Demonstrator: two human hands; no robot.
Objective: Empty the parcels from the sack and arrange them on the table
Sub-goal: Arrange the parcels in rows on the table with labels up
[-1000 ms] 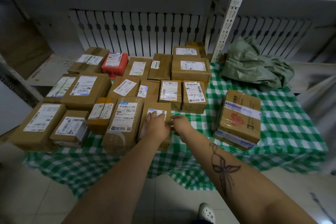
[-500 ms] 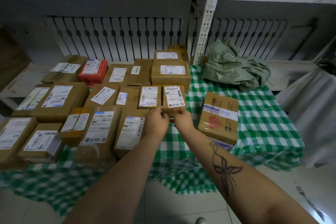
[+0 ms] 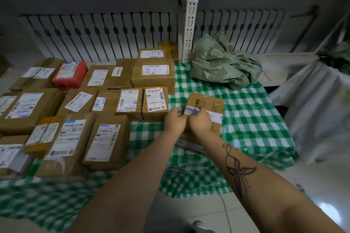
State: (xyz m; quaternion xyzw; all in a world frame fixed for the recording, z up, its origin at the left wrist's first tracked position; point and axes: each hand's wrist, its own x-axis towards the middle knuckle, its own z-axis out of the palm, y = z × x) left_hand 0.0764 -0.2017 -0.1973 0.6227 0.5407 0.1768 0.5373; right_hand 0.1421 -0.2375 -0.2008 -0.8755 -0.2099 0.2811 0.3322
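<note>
While the left hand [image 3: 175,122] and right hand [image 3: 200,124] grip the box [image 3: 212,105] with curled fingers, it lies on the table [image 3: 251,119], right of the parcels [image 3: 106,104], near the sack [image 3: 221,64].

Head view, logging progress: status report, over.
Left hand, right hand at lone parcel, grip blurred. Sack crumpled behind. Parcel rows left of it.

Parcels [image 3: 151,81]: matt brown cardboard, some w/ shiny clear tape. Labels [image 3: 102,142]: smooth white paper. Red parcel [image 3: 75,81]: matt too. Sack [image 3: 221,62], far edge of counter: dull green woven plastic, crumpled. Counter cover [image 3: 251,119]: thin checked plastic sheet, slight sheen. Shelf post [image 3: 191,15]: scuffed white-painted metal. Floor tiles [image 3: 189,211]: glossy.
</note>
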